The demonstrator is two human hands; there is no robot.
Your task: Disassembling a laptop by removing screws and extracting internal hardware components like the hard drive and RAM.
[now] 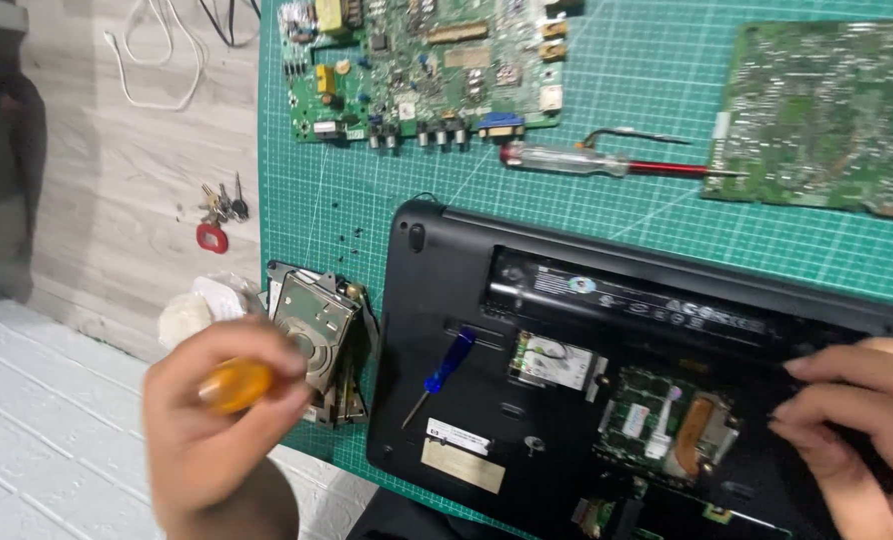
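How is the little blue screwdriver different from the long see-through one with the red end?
The blue screwdriver is shorter and lies on the black laptop; the clear-handled screwdriver is longer and lies on the green cutting mat. One handle is solid blue, the other transparent. Neither is touched by a hand.

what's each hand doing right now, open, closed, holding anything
Left hand: closed around an orange tool handle.
Right hand: fingers extended, resting on the opened laptop, holding nothing visible.

Left hand (222, 415) at lower left of frame — fingers curled into a closed fist, wrist angled upward. Right hand (852, 420) at lower right — fingers extended leftward, flat, pressed down.
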